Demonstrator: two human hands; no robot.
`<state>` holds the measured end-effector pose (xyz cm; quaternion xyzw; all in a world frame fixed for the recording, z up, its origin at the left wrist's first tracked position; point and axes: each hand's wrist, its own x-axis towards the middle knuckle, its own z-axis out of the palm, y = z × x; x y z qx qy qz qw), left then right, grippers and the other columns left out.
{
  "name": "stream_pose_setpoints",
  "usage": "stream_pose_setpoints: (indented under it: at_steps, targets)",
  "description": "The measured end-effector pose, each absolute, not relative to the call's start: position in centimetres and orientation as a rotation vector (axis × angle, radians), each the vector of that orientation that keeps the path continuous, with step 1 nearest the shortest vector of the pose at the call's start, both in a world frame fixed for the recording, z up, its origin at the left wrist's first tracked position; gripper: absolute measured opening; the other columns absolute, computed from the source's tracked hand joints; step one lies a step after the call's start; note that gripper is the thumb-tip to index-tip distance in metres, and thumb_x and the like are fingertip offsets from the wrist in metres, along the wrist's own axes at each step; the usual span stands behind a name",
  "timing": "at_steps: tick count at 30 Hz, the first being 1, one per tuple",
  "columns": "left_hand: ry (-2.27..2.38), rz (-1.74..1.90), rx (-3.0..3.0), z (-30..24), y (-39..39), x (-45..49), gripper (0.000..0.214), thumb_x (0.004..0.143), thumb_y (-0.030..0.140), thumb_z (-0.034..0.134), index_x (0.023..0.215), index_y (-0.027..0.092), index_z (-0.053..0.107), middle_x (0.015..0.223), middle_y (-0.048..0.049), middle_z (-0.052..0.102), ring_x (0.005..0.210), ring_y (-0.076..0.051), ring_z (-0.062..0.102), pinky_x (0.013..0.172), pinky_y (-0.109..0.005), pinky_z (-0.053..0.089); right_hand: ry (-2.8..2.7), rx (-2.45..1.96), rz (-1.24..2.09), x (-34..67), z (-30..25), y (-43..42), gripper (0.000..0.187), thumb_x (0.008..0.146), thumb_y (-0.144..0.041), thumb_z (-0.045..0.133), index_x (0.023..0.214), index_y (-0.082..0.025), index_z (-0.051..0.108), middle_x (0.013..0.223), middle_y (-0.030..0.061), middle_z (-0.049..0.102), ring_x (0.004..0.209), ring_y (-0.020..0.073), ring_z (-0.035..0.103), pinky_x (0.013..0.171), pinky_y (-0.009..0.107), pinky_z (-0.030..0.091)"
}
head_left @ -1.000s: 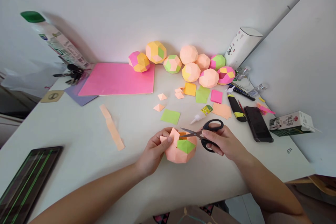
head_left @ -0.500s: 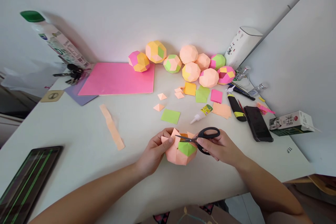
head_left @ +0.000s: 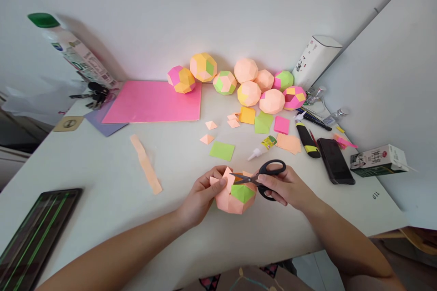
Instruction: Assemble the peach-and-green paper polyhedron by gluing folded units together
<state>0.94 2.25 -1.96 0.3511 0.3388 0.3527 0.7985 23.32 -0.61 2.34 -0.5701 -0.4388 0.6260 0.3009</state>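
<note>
My left hand (head_left: 201, 195) grips a peach paper ball (head_left: 232, 200) with a green face and an open top, low over the white table (head_left: 112, 204). Its thumb and fingers pinch a loose peach flap at the ball's upper left. My right hand (head_left: 285, 186) is closed on black-handled scissors (head_left: 261, 175), held right beside the ball. The blades point left and their tips reach into the ball's open top, next to the pinched flap.
Several finished paper balls (head_left: 249, 84) line the wall. Coloured paper squares (head_left: 221, 150), a glue bottle (head_left: 261, 148), a highlighter (head_left: 307, 141), a phone (head_left: 334, 159) and a carton (head_left: 378, 160) lie right. Pink sheet (head_left: 153, 101), peach strip (head_left: 146, 166), tablet (head_left: 37, 229) and keys (head_left: 94, 93) lie left.
My right hand has brought the scissors left and closer to the ball, and the blade tips now sit in its open top. My left hand has kept its grip.
</note>
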Motion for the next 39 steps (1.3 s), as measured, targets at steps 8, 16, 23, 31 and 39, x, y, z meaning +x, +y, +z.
stream_pose_setpoints:
  at_steps: [8, 16, 23, 31, 39]
  targets:
    - [0.718, 0.750, 0.741, -1.8, 2.3, 0.9, 0.025, 0.081, 0.033, 0.066, 0.064, 0.016, 0.058, 0.115, -0.0055, 0.054, 0.101, -0.023, 0.054, 0.079, -0.029, 0.044, -1.139, -1.420, 1.714, 23.6, 2.9, -0.4, 0.035, 0.080, -0.050, 0.064, 0.081, -0.015, 0.063, 0.040, -0.0122, 0.035, 0.030, 0.0030, 0.030, 0.048, 0.024, 0.039]
    - [0.642, 0.683, 0.718, -2.2, 2.3, 0.8, 0.024, 0.082, 0.033, 0.065, 0.065, 0.017, 0.059, 0.109, -0.0066, 0.059, 0.096, -0.023, 0.056, 0.077, -0.029, 0.044, -1.136, -1.405, 1.731, 23.3, 2.2, -0.5, 0.036, 0.078, -0.051, 0.066, 0.081, -0.016, 0.063, 0.043, -0.0107, 0.041, 0.030, 0.0031, 0.031, 0.050, 0.025, 0.043]
    - [0.568, 0.657, 0.679, -2.0, 2.3, 0.8, 0.024, 0.079, 0.032, 0.068, 0.064, 0.016, 0.058, 0.112, -0.0062, 0.056, 0.099, -0.024, 0.057, 0.080, -0.031, 0.043, -1.205, -1.349, 1.746, 23.6, 2.5, -0.6, 0.035, 0.081, -0.050, 0.064, 0.083, -0.015, 0.065, 0.042, -0.0106, 0.039, 0.031, 0.0037, 0.033, 0.045, 0.023, 0.040]
    - [0.469, 0.594, 0.687, -1.7, 2.2, 0.7, 0.027, 0.075, 0.032, 0.070, 0.060, 0.015, 0.056, 0.111, -0.0081, 0.052, 0.092, -0.023, 0.059, 0.075, -0.031, 0.044, -1.296, -1.270, 1.797, 23.8, 3.2, -1.0, 0.036, 0.082, -0.049, 0.063, 0.088, -0.014, 0.067, 0.044, -0.0084, 0.043, 0.031, 0.0037, 0.033, 0.033, 0.019, 0.030]
    - [0.430, 0.547, 0.686, -1.9, 2.4, 0.7, 0.027, 0.076, 0.032, 0.069, 0.060, 0.014, 0.055, 0.110, -0.0080, 0.051, 0.088, -0.022, 0.058, 0.075, -0.030, 0.042, -1.430, -1.234, 1.772, 24.6, 4.2, -1.3, 0.031, 0.086, -0.043, 0.060, 0.090, -0.013, 0.068, 0.050, -0.0063, 0.043, 0.034, 0.0036, 0.035, 0.030, 0.016, 0.028]
